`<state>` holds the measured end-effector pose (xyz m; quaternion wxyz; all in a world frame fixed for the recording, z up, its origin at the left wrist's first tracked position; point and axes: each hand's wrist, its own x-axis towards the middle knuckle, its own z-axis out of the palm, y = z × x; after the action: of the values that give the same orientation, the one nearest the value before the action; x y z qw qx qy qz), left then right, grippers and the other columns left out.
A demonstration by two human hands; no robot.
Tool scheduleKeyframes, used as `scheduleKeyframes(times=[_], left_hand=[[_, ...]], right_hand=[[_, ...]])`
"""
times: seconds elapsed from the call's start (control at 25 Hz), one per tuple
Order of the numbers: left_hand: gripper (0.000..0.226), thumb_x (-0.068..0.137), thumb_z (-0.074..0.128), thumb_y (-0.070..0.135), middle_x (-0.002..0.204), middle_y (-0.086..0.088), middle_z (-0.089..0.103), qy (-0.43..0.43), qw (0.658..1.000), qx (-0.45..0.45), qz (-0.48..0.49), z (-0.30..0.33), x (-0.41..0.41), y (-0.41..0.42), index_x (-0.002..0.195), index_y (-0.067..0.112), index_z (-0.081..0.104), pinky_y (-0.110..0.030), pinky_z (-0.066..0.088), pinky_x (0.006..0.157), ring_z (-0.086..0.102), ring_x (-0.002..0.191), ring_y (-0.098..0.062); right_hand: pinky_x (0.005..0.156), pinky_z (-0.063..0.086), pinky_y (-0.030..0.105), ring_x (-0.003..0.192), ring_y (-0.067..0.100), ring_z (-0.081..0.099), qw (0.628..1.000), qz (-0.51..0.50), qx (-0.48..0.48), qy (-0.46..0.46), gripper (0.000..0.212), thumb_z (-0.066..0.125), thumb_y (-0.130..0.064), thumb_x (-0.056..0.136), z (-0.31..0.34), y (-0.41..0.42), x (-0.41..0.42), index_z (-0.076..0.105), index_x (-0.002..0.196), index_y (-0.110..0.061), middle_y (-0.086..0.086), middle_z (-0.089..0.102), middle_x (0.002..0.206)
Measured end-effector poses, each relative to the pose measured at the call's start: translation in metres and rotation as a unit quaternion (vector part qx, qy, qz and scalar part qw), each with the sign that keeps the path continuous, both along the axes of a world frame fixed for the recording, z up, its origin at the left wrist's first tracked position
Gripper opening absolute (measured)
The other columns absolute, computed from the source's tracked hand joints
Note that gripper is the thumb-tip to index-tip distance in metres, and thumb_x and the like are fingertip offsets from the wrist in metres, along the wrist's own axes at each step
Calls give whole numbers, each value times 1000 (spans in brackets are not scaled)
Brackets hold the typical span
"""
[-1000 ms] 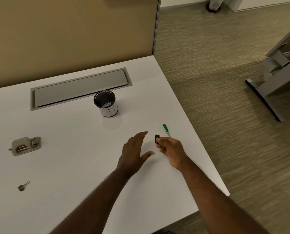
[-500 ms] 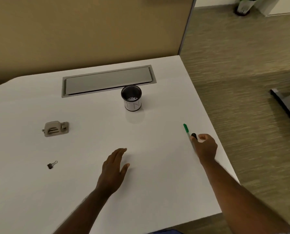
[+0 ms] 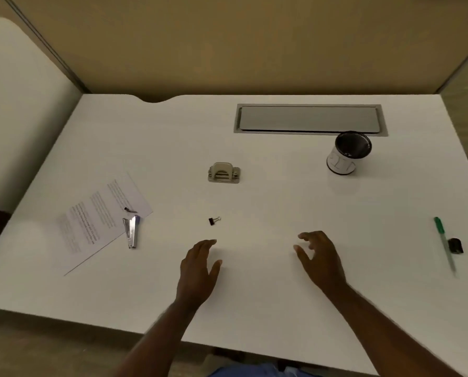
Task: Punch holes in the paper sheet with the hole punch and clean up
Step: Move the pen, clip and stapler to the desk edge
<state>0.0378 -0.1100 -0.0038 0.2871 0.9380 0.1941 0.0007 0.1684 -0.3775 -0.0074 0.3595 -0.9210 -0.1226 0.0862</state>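
White desk (image 3: pixel 254 308): one hole punch (image 3: pixel 224 173), one paper sheet (image 3: pixel 99 216), two binder clips (image 3: pixel 214 220).

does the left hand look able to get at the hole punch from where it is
Probably yes. The left hand is open and holds nothing, and the hole punch sits farther back on bare table. Only a small binder clip lies roughly between them, low enough to pass over.
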Motion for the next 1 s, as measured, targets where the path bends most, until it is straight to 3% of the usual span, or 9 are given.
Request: scheduleKeyframes(times=[0.08, 0.16, 0.28, 0.4, 0.52, 0.68, 0.8, 0.88, 1.0], left_hand=[[40, 88, 63, 26, 130, -1, 58, 7, 999, 25, 39, 4, -12, 42, 127, 18, 55, -42, 45, 97, 55, 118, -23], [38, 88, 63, 29, 127, -1, 60, 15, 995, 45, 83, 9, -21, 84, 124, 18, 57, -42, 47, 93, 57, 115, -24], [45, 87, 63, 35, 127, -6, 58, 49, 985, 58, 154, 11, -26, 140, 128, 17, 54, -44, 46, 91, 57, 113, -29], [57, 84, 66, 37, 125, -14, 55, 89, 972, 56, 209, 9, -22, 181, 131, 11, 47, -47, 48, 85, 55, 109, -35], [61, 82, 68, 38, 122, -17, 55, 98, 964, 42, 244, 5, -13, 204, 129, 7, 46, -47, 49, 82, 55, 108, -37], [61, 78, 69, 46, 113, -14, 58, 127, 954, -12, 271, -2, -2, 221, 117, 5, 46, -46, 52, 83, 60, 102, -37], [53, 80, 64, 48, 105, -13, 63, 162, 956, -9, 246, -5, 3, 226, 110, 6, 51, -41, 52, 81, 62, 98, -35], [39, 83, 59, 40, 100, -13, 65, 168, 956, -10, 238, -6, 5, 225, 105, 8, 55, -36, 49, 76, 62, 93, -34], [25, 86, 53, 30, 91, -12, 64, 151, 956, -36, 247, -8, 2, 223, 96, 7, 55, -34, 46, 69, 62, 84, -31]], right_hand=[[90, 49, 34, 106, 22, 57, 996, 85, -16, 31, 37, 66, -26, 85, -5, 63, -7, 58, 120, -16, 3, 58, 121], [107, 36, 34, 128, 23, 42, 984, 158, -55, 60, 51, 58, -30, 90, -9, 123, -9, 43, 138, -19, 1, 44, 143], [113, 26, 35, 142, 21, 21, 975, 196, -84, 59, 56, 52, -26, 94, -13, 192, -3, 30, 145, -29, -4, 23, 157], [110, 35, 39, 137, 25, 33, 979, 179, -78, 66, 45, 49, -23, 94, -19, 229, 3, 42, 139, -28, 1, 34, 152], [97, 42, 32, 119, 23, 52, 989, 106, -82, 61, 33, 47, -23, 95, -29, 235, 2, 55, 127, -25, 1, 51, 133], [78, 40, 29, 101, 27, 54, 977, 148, -147, -41, 27, 47, -3, 90, -31, 231, -1, 62, 110, -14, 6, 60, 110], [83, 47, 39, 99, 32, 56, 977, 109, -165, -82, 32, 50, -1, 88, -26, 231, -5, 59, 118, -9, 11, 63, 111], [91, 47, 39, 102, 31, 55, 994, 40, -89, -51, 32, 48, 0, 90, -21, 236, -12, 58, 120, -5, 16, 58, 113], [91, 35, 17, 103, 28, 55, 999, -23, 25, -2, 26, 47, 1, 93, -12, 252, -14, 59, 115, 0, 20, 54, 111]])
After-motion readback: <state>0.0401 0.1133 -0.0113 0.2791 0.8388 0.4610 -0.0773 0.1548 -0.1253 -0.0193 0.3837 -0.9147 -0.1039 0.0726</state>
